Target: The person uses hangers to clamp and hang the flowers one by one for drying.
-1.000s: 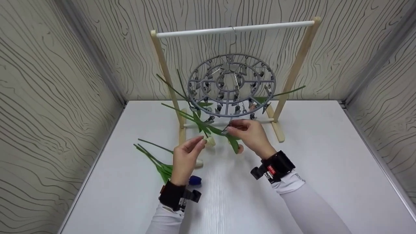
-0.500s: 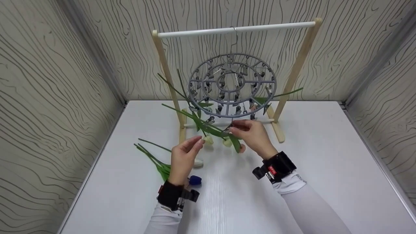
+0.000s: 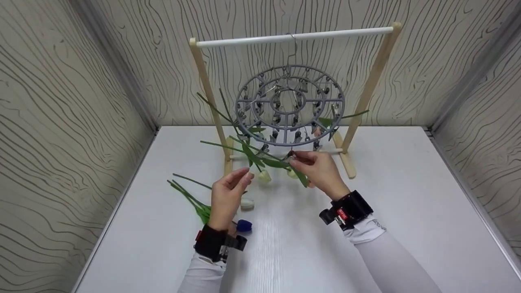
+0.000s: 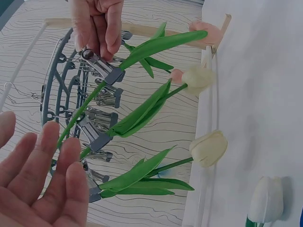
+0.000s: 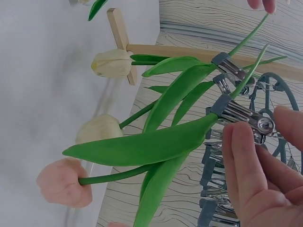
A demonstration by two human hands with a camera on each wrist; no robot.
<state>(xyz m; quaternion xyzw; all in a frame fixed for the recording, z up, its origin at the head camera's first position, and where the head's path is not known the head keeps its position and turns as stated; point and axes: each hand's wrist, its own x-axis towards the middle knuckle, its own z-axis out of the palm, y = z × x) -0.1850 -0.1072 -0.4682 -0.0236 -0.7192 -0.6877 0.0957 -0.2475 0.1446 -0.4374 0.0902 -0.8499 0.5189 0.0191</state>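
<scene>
A pink tulip (image 5: 66, 182) hangs in a metal clip (image 5: 244, 116) at the near rim of the round clip hanger (image 3: 260, 142). The clip's grey jaws close on its green stem. My right hand (image 3: 319, 169) is at this clip, fingers beside its handles; in the right wrist view the digit at the right edge stands slightly apart from it. Two cream tulips (image 4: 208, 149) hang clipped close by, bloom down. My left hand (image 3: 228, 195) is to the left, below the stems, fingers loosely bent with nothing between them.
A wooden stand (image 3: 374, 73) with a white bar (image 3: 252, 40) carries the hanger. Another stem (image 3: 356, 114) is clipped at the right. On the white table (image 3: 386, 236), left, lie a white tulip (image 3: 247, 204) and a blue tulip (image 3: 244, 225), partly behind my left hand.
My left hand has drawn back slightly left. The pink tulip has swung right and its stem end has dropped. My right hand has shifted slightly right, its fingers loosening at the clip.
</scene>
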